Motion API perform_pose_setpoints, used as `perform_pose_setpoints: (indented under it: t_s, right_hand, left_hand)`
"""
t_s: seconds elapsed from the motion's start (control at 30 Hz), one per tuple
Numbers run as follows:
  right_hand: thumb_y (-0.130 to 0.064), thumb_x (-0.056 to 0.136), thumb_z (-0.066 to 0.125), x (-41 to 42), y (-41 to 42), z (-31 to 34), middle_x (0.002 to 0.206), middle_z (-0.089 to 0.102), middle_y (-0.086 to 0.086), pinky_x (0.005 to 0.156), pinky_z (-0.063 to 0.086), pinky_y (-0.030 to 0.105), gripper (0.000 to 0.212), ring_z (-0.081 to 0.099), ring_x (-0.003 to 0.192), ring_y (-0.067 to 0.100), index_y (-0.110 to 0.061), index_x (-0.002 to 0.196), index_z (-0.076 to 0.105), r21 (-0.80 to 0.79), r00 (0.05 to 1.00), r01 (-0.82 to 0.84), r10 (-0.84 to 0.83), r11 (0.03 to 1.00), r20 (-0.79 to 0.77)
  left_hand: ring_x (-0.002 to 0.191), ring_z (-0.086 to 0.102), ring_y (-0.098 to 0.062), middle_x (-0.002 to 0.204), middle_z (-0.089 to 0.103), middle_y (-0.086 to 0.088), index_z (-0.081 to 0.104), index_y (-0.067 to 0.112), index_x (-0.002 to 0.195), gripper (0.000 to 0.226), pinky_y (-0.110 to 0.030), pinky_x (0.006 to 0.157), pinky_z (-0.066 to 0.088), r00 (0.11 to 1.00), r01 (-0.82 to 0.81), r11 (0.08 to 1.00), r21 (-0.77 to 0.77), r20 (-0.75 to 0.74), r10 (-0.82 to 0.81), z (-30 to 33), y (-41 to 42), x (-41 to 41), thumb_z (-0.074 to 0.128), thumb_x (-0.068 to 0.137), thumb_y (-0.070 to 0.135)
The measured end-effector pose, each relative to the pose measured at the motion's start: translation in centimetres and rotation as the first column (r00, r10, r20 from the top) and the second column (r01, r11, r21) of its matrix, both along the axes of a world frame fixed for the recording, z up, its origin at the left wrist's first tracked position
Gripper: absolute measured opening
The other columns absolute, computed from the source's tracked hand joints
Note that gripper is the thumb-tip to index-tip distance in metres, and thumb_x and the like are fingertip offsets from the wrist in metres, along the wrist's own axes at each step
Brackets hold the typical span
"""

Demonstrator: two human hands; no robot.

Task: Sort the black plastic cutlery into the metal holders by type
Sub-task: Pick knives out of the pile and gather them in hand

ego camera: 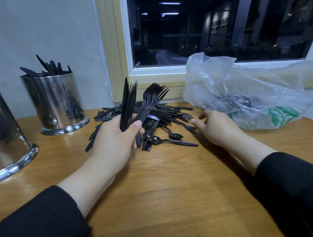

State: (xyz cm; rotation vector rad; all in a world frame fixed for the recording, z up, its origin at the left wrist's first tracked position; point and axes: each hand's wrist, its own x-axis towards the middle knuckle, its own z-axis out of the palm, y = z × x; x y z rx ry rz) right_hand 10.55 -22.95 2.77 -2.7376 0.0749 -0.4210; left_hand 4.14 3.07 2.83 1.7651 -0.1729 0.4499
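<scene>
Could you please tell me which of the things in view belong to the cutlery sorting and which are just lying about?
Belongs to the job:
- knives and forks, gripped by the left hand
- mixed cutlery pile
- metal holder with knives
- nearer metal holder
- right hand, reaching to the pile

Lying about:
- clear plastic bag

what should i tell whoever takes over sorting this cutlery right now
Left hand grips a bunch of knives and forks, held upright.
Right hand is open, index finger at a fork in the pile on the table.
Done: the far holder already has knives in it.
Left: drop the held bunch by type, then clear the mixed pile. The near holder is cut off by the frame edge.
</scene>
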Motion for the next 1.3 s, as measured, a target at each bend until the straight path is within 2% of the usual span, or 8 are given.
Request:
perform_pose_setpoints:
  t_s: [0.33,0.43,0.53,0.67,0.83,0.93,1.1,1.3]
  right_hand:
    - [-0.017,0.093,0.065,-0.2,-0.3,0.9,0.111,0.073,0.014,0.091,0.048,0.035,0.029,0.065,0.107,0.032,-0.011,0.121,0.07,0.065,0.991,-0.018,0.009,0.998,0.135]
    - [-0.014,0.096,0.062,-0.7,-1.0,2.6,0.101,0.071,0.015,0.074,0.036,0.03,0.017,0.063,0.096,0.033,-0.008,0.106,0.074,0.032,0.927,-0.043,0.028,0.999,0.374]
    - [-0.016,0.1,0.056,-2.0,-0.3,4.1,0.099,0.059,0.002,0.075,0.031,0.023,0.014,0.054,0.09,0.02,-0.01,0.106,0.067,0.047,0.828,-0.155,0.104,0.987,0.552]
    - [-0.019,0.101,0.054,-3.1,2.0,3.8,0.093,0.061,-0.005,0.07,0.033,0.018,0.01,0.05,0.082,0.006,-0.016,0.106,0.063,-0.031,0.766,-0.396,0.349,0.918,0.539]
    - [-0.021,0.1,0.058,-3.5,3.5,3.0,0.08,0.056,-0.014,0.066,0.036,0.006,0.009,0.046,0.068,0.003,-0.016,0.107,0.063,-0.007,0.719,-0.472,0.39,0.881,0.575]
    - [-0.027,0.1,0.058,-3.6,3.7,2.7,0.077,0.057,-0.02,0.063,0.038,0.011,0.01,0.054,0.067,-0.002,-0.021,0.108,0.061,0.047,0.718,-0.485,0.367,0.873,0.592]
    - [-0.029,0.099,0.062,-3.5,4.0,2.5,0.077,0.064,-0.01,0.066,0.049,0.03,0.009,0.063,0.07,0.012,-0.029,0.106,0.057,0.174,0.729,-0.507,0.312,0.844,0.61]
    - [-0.03,0.097,0.064,-3.6,4.1,2.4,0.07,0.061,-0.002,0.068,0.047,0.038,0.019,0.061,0.068,0.021,-0.028,0.11,0.05,0.262,0.742,-0.51,0.266,0.819,0.615]
  left_hand:
    - [0.056,0.055,-0.012,0.082,0.075,0.008,0.066,0.029,0.109,0.011,-0.031,0.057,0.042,0.998,-0.061,0.998,-0.029,0.007,0.061,0.3,0.0,-0.1,0.061,0.102,0.023]
    - [0.055,0.056,-0.01,0.082,0.075,0.007,0.065,0.03,0.103,0.011,-0.031,0.054,0.043,0.994,-0.106,0.992,-0.072,0.021,0.108,0.7,0.1,-0.3,0.061,0.102,0.02]
    - [0.059,0.061,-0.007,0.082,0.074,0.01,0.066,0.032,0.095,0.013,-0.032,0.056,0.045,0.988,-0.148,0.988,-0.041,0.038,0.149,1.0,0.1,-0.4,0.061,0.102,0.022]
    - [0.073,0.072,-0.007,0.082,0.075,0.007,0.067,0.031,0.092,0.015,-0.032,0.061,0.042,0.994,-0.109,0.993,0.038,0.01,0.109,0.8,0.1,-0.4,0.06,0.102,0.022]
    - [0.053,0.064,-0.002,0.074,0.076,0.003,0.069,0.032,0.097,0.014,-0.028,0.056,0.04,0.999,-0.008,0.994,0.112,-0.032,0.011,1.0,-0.4,-1.1,0.06,0.102,0.022]
    - [0.043,0.054,-0.006,0.068,0.074,-0.006,0.068,0.034,0.103,0.013,-0.028,0.052,0.039,0.995,0.074,0.992,0.098,-0.078,-0.066,1.0,-0.7,-1.4,0.061,0.102,0.024]
    - [0.043,0.051,-0.008,0.063,0.067,-0.007,0.072,0.028,0.107,0.014,-0.022,0.043,0.038,0.974,0.19,0.982,-0.016,-0.121,-0.191,0.9,-0.7,-1.7,0.061,0.101,0.021]
    - [0.048,0.049,-0.008,0.078,0.074,0.002,0.071,0.02,0.114,0.016,-0.023,0.043,0.037,0.925,0.328,0.942,-0.068,-0.177,-0.335,1.0,-0.9,-2.0,0.062,0.101,0.02]
